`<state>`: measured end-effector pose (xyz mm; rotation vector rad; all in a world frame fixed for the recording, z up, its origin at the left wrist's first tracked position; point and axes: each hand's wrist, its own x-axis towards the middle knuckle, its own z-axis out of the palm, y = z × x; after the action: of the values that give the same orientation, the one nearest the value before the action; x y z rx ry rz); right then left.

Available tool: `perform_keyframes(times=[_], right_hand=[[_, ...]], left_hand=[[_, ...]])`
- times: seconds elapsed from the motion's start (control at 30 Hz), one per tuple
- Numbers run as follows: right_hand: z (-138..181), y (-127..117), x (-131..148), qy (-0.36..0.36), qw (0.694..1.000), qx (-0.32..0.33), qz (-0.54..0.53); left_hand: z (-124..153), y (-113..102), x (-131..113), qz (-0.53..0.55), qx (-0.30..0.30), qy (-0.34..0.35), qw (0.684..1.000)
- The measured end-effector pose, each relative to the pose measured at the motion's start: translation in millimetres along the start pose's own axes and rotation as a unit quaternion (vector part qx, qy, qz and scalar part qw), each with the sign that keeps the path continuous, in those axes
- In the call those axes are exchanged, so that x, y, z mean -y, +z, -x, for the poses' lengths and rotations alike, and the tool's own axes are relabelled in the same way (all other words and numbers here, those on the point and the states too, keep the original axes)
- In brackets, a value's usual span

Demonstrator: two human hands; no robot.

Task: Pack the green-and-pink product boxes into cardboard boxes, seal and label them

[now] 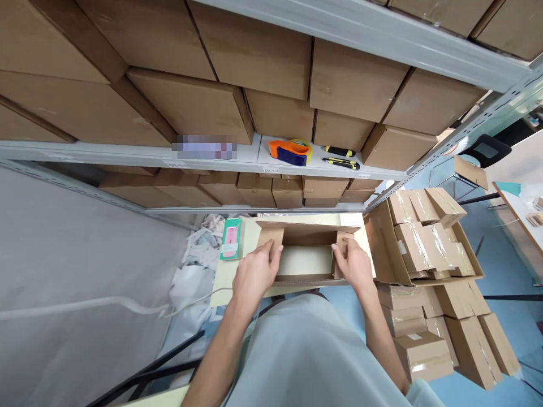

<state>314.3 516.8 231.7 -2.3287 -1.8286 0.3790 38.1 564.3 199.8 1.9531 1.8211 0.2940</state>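
In the head view a small cardboard box [311, 233] stands with its top open on a cream table [224, 281]. A pale surface shows inside it, and I cannot tell whether that is its bottom or the tabletop. At the box's left end my left hand [258, 270] is closed on the short flap, thumb toward the inside. My right hand [353, 264] grips the flap at the opposite end the same way. Left of the box lies a green carton with a pink panel [231, 239].
Ahead, a metal shelf [237, 161] full of cardboard boxes holds an orange and blue tape dispenser [292, 151] and two yellow-black utility knives [340, 158]. A large carton [382, 243] of taped boxes stands right, with more boxes [426, 356] below. A white cable [106, 302] runs at left.
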Motion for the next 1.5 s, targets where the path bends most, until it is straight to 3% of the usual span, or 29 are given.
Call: perform_keyframes(times=[0.07,0.23,0.33,0.43,0.5,0.57,0.67,0.73,0.9,1.07,1.2,1.37,1.5], right_hand=[[-7.0,-2.0,1.3,-0.015,1.000,-0.020,0.008],[-25.6,14.7,-4.7,-0.003,0.998,0.006,0.056],[-35.1,37.8,-12.6,-0.018,0.995,-0.069,0.063],[-40.0,56.9,-20.8,-0.094,0.977,-0.187,0.035],[-40.5,62.6,-24.6,-0.121,0.949,-0.292,0.009],[-40.1,63.1,-26.1,-0.124,0.912,-0.391,-0.001],[-40.5,60.6,-25.2,-0.126,0.884,-0.450,0.013],[-41.4,60.2,-24.5,-0.117,0.885,-0.450,0.014],[-33.5,58.3,-30.1,-0.083,0.897,-0.434,-0.016],[2.8,47.3,-45.4,-0.122,0.940,-0.314,-0.053],[29.2,48.7,-59.5,-0.060,0.959,-0.223,-0.161],[34.6,56.0,-67.8,0.079,0.919,-0.122,-0.365],[26.8,54.4,-68.3,0.126,0.903,-0.118,-0.394]], left_hand=[[-6.5,-3.1,-3.5,-0.004,-0.009,-0.012,1.000],[-31.8,5.1,-8.5,-0.033,-0.038,-0.011,0.999],[-44.8,24.3,-6.5,-0.028,-0.029,-0.009,0.999],[-50.2,42.6,-1.5,0.027,-0.047,0.014,0.998],[-50.8,49.2,2.6,0.080,-0.119,0.029,0.989],[-51.0,50.7,6.4,0.118,-0.238,0.029,0.964],[-51.8,47.5,9.8,0.141,-0.357,0.056,0.922],[-51.5,45.3,10.7,0.146,-0.360,0.076,0.918],[-40.9,43.1,17.7,0.162,-0.360,0.053,0.917],[-17.5,44.2,38.4,0.191,-0.284,0.066,0.937],[-10.1,55.2,58.5,0.280,-0.226,0.028,0.932],[-20.7,65.5,72.1,0.380,-0.179,-0.015,0.908],[-17.3,67.8,61.6,0.404,-0.223,-0.045,0.886]])
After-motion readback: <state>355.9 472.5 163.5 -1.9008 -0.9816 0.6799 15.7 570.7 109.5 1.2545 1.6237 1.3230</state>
